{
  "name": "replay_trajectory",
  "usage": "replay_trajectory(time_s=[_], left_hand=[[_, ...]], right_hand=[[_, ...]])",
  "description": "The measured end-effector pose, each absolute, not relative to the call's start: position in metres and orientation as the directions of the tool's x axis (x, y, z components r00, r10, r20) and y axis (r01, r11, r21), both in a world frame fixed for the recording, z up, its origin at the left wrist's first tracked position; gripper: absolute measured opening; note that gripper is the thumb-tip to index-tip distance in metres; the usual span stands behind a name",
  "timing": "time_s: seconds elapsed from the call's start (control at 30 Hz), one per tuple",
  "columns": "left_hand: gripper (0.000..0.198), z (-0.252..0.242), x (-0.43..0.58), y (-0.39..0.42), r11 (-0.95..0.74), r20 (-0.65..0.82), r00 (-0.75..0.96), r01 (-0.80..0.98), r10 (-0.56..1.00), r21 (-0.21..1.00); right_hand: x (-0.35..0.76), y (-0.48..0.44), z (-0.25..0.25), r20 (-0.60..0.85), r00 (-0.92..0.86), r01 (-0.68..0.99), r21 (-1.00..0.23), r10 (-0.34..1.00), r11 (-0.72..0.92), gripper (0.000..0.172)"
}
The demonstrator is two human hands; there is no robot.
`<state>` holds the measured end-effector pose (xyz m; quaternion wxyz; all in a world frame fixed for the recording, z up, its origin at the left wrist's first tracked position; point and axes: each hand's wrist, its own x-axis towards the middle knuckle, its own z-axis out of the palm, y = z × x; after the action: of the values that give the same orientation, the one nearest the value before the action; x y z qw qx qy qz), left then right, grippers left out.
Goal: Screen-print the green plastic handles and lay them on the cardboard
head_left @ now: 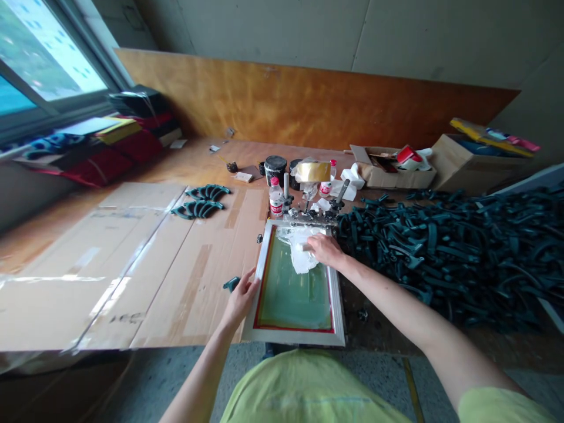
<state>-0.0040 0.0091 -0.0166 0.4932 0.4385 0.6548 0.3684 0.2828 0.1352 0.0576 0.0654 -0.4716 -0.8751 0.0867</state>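
Observation:
In front of me lies a silk-screen printing frame (pixel 339 317) with pale metal edges and a green mesh (pixel 291 299). White ink (pixel 304 264) covers the upper part of the mesh. My right hand (pixel 326 249) is closed around a small whitish squeegee (pixel 305 247) at this ink, its lower edge partly hidden. By the frame's left edge, my left hand (pixel 241 296) has its fingers curled. A dark green curved plastic part (pixel 231 284) sticks out from under them and appears held. Metal clamps (pixel 308 220) stand at the frame's far end.
Flattened cardboard (pixel 145 282) on the left carries two rows of dark green parts (pixel 200 201). A large heap of similar parts (pixel 432 247) lies right. Behind the frame stand a red-capped bottle (pixel 275 198) and a black tub (pixel 275 169). An open carton (pixel 396 176) sits farther back.

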Motion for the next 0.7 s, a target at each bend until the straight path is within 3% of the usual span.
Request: replay_trajectory(time_s=[0.17,0.3,0.43,0.53,0.6,0.7], left_hand=[[0.067,-0.021,-0.004,0.009,0.324,-0.3,-0.137,0.211,0.944,0.922],[0.068,-0.019,-0.004,0.01,0.331,-0.31,-0.135,0.181,0.941,0.926],[0.069,-0.011,-0.003,0.009,0.344,-0.329,-0.124,0.134,0.936,0.929],[0.069,-0.005,0.0,0.009,0.355,-0.34,-0.136,0.112,0.931,0.928],[0.071,0.003,0.001,0.009,0.368,-0.355,-0.135,0.082,0.925,0.926],[0.08,0.023,0.0,0.009,0.387,-0.38,-0.113,0.05,0.918,0.921]], right_hand=[[0.314,0.118,0.063,0.032,-0.757,0.623,-0.265,0.652,0.736,0.025],[0.303,0.123,0.061,0.112,-0.658,0.705,-0.255,0.745,0.661,0.016],[0.298,0.101,0.039,0.266,-0.663,0.665,-0.22,0.7,0.714,0.028],[0.305,0.095,0.037,0.261,-0.709,0.606,-0.251,0.656,0.755,0.023],[0.305,0.107,0.048,0.234,-0.667,0.645,-0.293,0.707,0.706,0.017],[0.293,0.143,0.072,0.207,-0.514,0.753,-0.356,0.832,0.553,0.035]])
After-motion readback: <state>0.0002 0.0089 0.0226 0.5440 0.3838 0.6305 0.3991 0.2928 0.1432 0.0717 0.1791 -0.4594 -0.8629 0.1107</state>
